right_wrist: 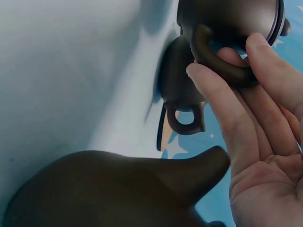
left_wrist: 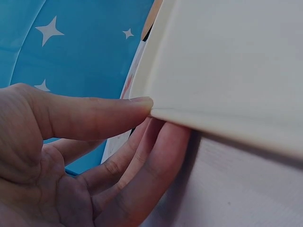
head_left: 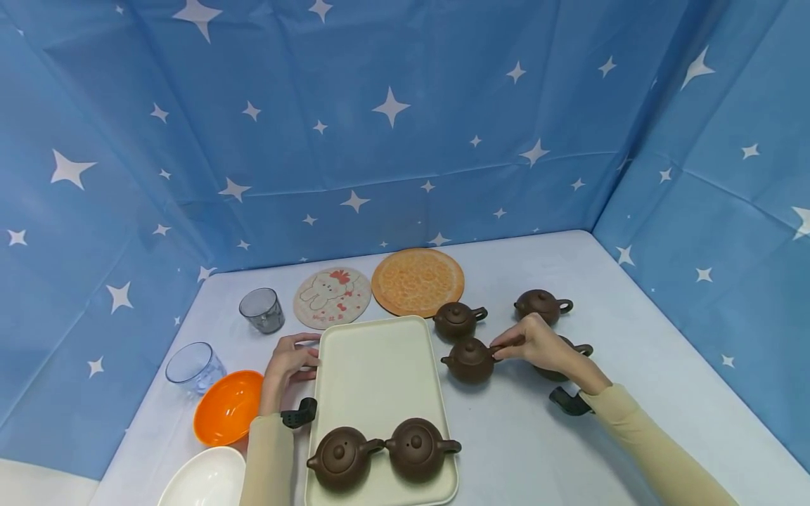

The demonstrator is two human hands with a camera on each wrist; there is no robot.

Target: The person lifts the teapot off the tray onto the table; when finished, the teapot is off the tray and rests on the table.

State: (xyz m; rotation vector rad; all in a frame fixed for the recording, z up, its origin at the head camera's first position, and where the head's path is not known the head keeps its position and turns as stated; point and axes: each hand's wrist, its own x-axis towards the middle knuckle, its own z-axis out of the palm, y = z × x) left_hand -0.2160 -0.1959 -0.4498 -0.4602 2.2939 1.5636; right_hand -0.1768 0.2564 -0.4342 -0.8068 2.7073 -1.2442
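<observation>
My right hand (head_left: 531, 344) pinches the handle of a dark brown teapot (head_left: 470, 362) to the right of the cream tray (head_left: 380, 372). In the right wrist view, thumb and fingers close round that teapot's handle (right_wrist: 222, 71). My left hand (head_left: 291, 362) is at the tray's left edge; in the left wrist view its thumb (left_wrist: 104, 116) lies on the rim with fingers beneath. Two brown teapots, one on the left (head_left: 342, 458) and one on the right (head_left: 416, 450), stand side by side at the near end of the tray.
Behind the held teapot stands another teapot (head_left: 454, 321). Two more, a far one (head_left: 538, 306) and a partly hidden one (head_left: 557, 365), are by my right hand. Left lie a grey glass (head_left: 262, 310), clear glass (head_left: 196, 369), orange bowl (head_left: 228, 409) and white bowl (head_left: 205, 481). Round mats (head_left: 418, 281) lie behind.
</observation>
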